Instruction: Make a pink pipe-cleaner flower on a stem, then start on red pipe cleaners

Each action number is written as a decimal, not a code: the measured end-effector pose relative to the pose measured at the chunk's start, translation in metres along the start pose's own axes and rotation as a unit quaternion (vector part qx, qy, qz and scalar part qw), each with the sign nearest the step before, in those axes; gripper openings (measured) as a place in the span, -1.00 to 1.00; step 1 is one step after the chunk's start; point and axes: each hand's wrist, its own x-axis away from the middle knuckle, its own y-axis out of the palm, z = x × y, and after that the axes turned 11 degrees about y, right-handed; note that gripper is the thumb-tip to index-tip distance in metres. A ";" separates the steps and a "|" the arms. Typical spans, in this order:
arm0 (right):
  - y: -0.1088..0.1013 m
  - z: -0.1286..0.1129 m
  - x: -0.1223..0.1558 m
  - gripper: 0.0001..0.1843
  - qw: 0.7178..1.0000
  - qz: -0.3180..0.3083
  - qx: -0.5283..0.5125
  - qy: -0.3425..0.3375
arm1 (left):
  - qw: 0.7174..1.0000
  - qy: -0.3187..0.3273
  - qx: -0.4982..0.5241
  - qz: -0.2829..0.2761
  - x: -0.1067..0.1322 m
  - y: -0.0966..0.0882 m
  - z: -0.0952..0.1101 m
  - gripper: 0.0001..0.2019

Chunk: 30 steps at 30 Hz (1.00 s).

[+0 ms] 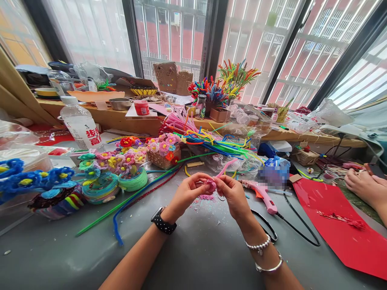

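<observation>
Between my two hands is a pink pipe cleaner [211, 185], wound into a small coil with a loose end sticking up to the right. My left hand [193, 191] pinches the coil from the left. My right hand [231, 192] grips the same pipe cleaner from the right, near its loose end. Pink fuzz trimmings [207, 197] lie on the grey table [193, 257] just below. A pink hot glue gun [266, 199] rests to the right of my right hand, its black cord trailing away.
Pots of pipe-cleaner flowers [133, 177] stand at left, near a water bottle [80, 125]. Long green and blue pipe cleaners [121, 205] cross the table. A bundle of pipe cleaners [211, 141] lies behind my hands. Red card [341, 229] and another person's hand [364, 185] are at right.
</observation>
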 end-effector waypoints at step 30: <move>0.002 -0.001 0.008 -0.87 0.864 0.109 0.371 -0.322 | 0.990 -0.070 0.111 0.044 -0.003 -0.014 0.011 -0.85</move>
